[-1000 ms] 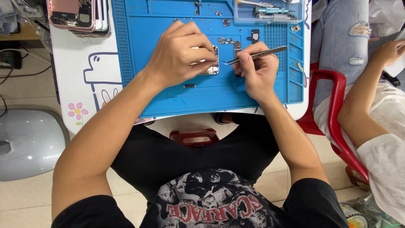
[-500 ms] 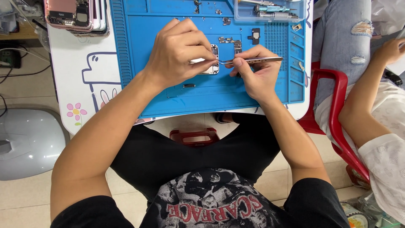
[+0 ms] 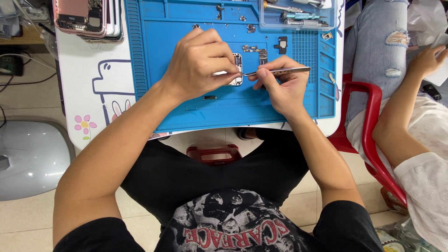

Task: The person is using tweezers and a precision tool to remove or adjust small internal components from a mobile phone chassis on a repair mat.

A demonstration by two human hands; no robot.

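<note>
We take this for a small phone-repair workshop: beneath our tweezers (image 3: 280, 72) lies a blue silicone repair mat (image 3: 196, 109) strewn with tiny parts, beyond them a clear tray of screwdrivers (image 3: 298, 16), and far to their left a stack of opened phone housings (image 3: 88, 18) on the white table (image 3: 88, 93).

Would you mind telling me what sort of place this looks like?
Probably a small phone repair bench. A blue work mat covers the table, opened phones are stacked at its corner, and the right hand holds tweezers to a small part steadied by the left hand.
</note>
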